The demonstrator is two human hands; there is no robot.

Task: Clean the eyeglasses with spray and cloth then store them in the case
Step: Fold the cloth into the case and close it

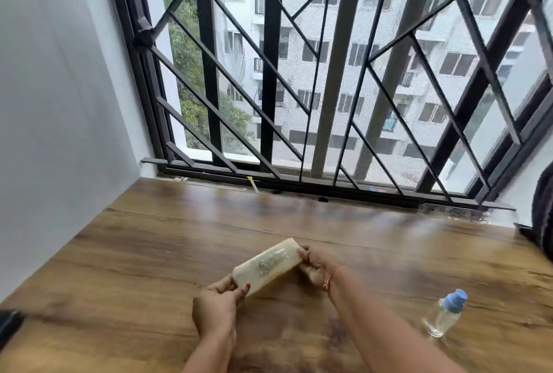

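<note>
the barred window (329, 73) fills the far side, and in front of it lies the wooden table (149, 253). over the middle of the table two hands hold a cream glasses case (267, 268), shut. its long axis runs diagonal, from near-left to far-right, the far end pointing toward the window. the left hand (215, 306) pinches the near end between thumb and fingers; the right hand (314, 265) grips the far end with fingers curled. a clear spray bottle (446, 312) with blue cap stands to the right, well apart.
</note>
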